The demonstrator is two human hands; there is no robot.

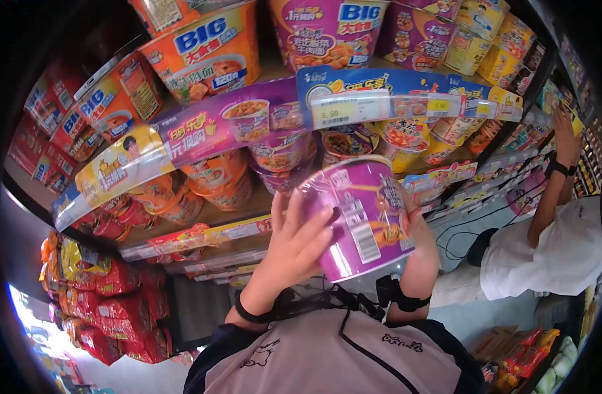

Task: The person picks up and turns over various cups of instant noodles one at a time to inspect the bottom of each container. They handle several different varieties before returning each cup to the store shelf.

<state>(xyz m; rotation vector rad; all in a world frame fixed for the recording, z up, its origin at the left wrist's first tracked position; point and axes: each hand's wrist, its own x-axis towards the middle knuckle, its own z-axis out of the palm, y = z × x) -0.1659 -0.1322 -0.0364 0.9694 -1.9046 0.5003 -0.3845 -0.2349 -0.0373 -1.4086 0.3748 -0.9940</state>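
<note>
A purple instant noodle tub (353, 210) is held up in front of my chest, tilted, with a barcode and a food picture on the side towards me. My left hand (297, 236) presses its spread fingers against the tub's left side. Round the right side goes my right hand (419, 240), its fingers partly hidden by the tub. Just behind the tub, small noodle bowls (281, 154) sit on the lower shelf. A dark band circles each of my wrists.
Larger noodle tubs (199, 52) line the upper shelf, above a curved price strip (353, 108). Red noodle packs (120, 302) are stacked at left. On the right, another person in a white shirt (550, 253) reaches to a shelf; cables (455, 240) run nearby.
</note>
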